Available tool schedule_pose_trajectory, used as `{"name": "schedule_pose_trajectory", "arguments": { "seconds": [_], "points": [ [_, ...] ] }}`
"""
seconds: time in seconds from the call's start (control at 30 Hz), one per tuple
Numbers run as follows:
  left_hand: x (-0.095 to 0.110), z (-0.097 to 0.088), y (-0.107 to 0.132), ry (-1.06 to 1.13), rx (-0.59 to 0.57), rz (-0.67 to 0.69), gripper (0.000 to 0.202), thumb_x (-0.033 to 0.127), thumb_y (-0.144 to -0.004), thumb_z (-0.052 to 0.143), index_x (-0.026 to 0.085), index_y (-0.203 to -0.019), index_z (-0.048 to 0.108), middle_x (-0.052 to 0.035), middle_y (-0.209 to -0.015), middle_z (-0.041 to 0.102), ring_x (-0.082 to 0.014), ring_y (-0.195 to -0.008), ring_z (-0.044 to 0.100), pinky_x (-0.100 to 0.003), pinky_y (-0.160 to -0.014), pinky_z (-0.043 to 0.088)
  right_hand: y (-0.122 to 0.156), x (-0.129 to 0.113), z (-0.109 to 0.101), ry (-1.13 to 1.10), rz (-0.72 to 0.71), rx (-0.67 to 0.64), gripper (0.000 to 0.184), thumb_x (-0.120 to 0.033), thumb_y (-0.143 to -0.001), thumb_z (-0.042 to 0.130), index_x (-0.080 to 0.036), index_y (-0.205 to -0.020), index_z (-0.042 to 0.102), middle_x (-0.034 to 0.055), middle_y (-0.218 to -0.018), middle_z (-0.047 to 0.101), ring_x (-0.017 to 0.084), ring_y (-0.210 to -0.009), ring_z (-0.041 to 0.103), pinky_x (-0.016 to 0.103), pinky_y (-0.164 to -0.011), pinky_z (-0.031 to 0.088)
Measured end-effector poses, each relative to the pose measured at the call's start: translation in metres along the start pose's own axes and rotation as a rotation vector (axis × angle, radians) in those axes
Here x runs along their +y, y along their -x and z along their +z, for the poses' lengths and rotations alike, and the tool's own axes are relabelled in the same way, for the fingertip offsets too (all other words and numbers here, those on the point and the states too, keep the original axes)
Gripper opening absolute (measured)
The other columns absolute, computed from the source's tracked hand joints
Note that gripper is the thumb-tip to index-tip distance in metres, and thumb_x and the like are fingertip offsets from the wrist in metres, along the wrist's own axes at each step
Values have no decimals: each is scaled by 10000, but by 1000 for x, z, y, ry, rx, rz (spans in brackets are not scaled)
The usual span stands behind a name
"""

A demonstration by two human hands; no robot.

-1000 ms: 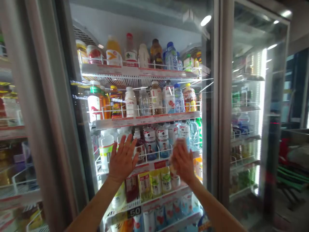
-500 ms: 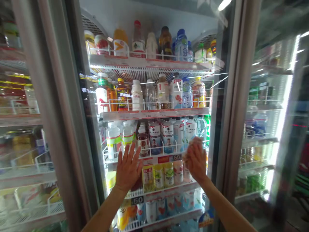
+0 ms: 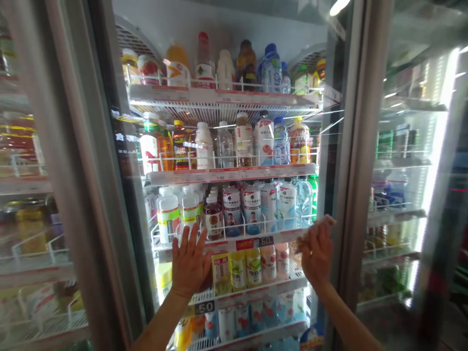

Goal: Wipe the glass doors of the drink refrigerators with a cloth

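Observation:
Flat against the glass door (image 3: 332,126) of a lit drinks cooler lies my left hand (image 3: 190,268), its fingers spread and holding nothing. My right hand (image 3: 319,258) is closed around a crumpled, pale brownish cloth (image 3: 303,243), pressed to the glass near the door's right side. Parts of the cloth stick out at the fingertips and beside the thumb; my fingers cover the rest. Behind the glass, between my hands, stand yellow-labelled bottles (image 3: 237,270) and pink-labelled bottles (image 3: 268,261).
A metal door frame (image 3: 360,161) runs up the right side, and another frame (image 3: 73,161) up the left. Wire shelves with price strips (image 3: 234,173) hold rows of bottles. More cooler shelving (image 3: 398,214) shows at the right, partly blurred.
My right hand has moved right with the cloth, towards the door frame, and its wrist has turned. My left hand stays spread on the glass. The view has shifted slightly.

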State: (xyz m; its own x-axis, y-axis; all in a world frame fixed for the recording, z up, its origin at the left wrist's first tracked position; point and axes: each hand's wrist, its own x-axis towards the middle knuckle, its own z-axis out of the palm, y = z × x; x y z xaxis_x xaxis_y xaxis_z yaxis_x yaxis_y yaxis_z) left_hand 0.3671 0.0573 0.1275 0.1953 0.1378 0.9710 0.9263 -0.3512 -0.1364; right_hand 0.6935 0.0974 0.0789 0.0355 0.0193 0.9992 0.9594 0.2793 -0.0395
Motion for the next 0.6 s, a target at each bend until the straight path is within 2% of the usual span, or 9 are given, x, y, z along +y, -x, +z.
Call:
{"name": "schedule_pose_trajectory", "arguments": {
  "seconds": [0.03, 0.1, 0.2, 0.27, 0.33, 0.43, 0.5, 0.53, 0.6],
  "points": [
    [1, 0, 0, 0, 3, -5, 601, 350, -890, 423, 284, -1433, 174, 11, -1515, 163, -192, -1406, 134, -428, -1152, 58, -2, 2, 0, 13, 66, 44, 634, -152, -852, 455, -195, -1441, 226, 131, -1513, 187, 290, -1391, 187, 570, -1062, 260],
    [3, 0, -1, -2, 9, -17, 605, 336, -891, 424, 284, -1435, 165, 13, -1516, 155, -186, -1407, 129, -419, -1153, 54, 2, -16, -1, -36, 75, 33, 675, -174, -839, 490, -173, -1448, 201, 147, -1514, 172, 322, -1390, 168, 586, -1042, 291],
    [3, -2, -2, 8, 3, -21, 607, 332, -890, 429, 288, -1435, 163, 17, -1518, 144, -182, -1409, 115, -412, -1154, 43, 24, -56, -8, -170, -171, -203, 640, -172, -828, 497, -178, -1427, 272, 123, -1473, 307, 299, -1380, 215, 546, -1071, 287],
    [3, -3, -2, 19, -7, -19, 609, 336, -889, 435, 290, -1434, 167, 16, -1518, 145, -183, -1409, 112, -412, -1154, 40, 36, -57, -13, -195, -308, -306, 598, -157, -833, 479, -207, -1407, 320, 90, -1435, 387, 263, -1368, 261, 519, -1108, 239],
    [3, -4, -2, 26, -14, -22, 609, 332, -888, 438, 291, -1433, 169, 12, -1516, 156, -184, -1409, 119, -417, -1153, 49, 37, -36, -15, -128, -241, -246, 593, -149, -849, 459, -220, -1416, 300, 86, -1460, 343, 252, -1373, 253, 526, -1118, 206],
    [5, -3, -1, 29, -20, -38, 623, 309, -881, 449, 286, -1434, 162, -3, -1512, 179, -197, -1407, 133, -440, -1150, 59, 22, -7, -9, -20, 61, -19, 628, -152, -866, 441, -200, -1446, 205, 122, -1515, 177, 292, -1390, 187, 582, -1069, 257],
    [7, -2, -1, 18, -9, -44, 634, 292, -876, 455, 279, -1435, 158, -14, -1511, 185, -203, -1406, 136, -450, -1148, 59, 12, -18, -4, -58, 110, 17, 654, -162, -858, 461, -190, -1451, 186, 131, -1517, 163, 309, -1393, 164, 590, -1043, 292],
    [7, -2, -1, 11, -4, -42, 635, 287, -875, 456, 274, -1436, 159, -18, -1511, 185, -204, -1406, 137, -451, -1148, 58, 10, -33, -3, -100, 62, -22, 659, -164, -849, 473, -186, -1448, 199, 129, -1510, 197, 307, -1394, 162, 579, -1048, 294],
    [8, -2, -1, 0, 3, -36, 634, 284, -875, 457, 269, -1437, 163, -25, -1512, 185, -206, -1406, 136, -449, -1149, 59, 12, -67, -5, -198, -123, -167, 620, -159, -835, 471, -178, -1424, 279, 106, -1464, 330, 271, -1392, 190, 528, -1092, 257]
  ]
}}
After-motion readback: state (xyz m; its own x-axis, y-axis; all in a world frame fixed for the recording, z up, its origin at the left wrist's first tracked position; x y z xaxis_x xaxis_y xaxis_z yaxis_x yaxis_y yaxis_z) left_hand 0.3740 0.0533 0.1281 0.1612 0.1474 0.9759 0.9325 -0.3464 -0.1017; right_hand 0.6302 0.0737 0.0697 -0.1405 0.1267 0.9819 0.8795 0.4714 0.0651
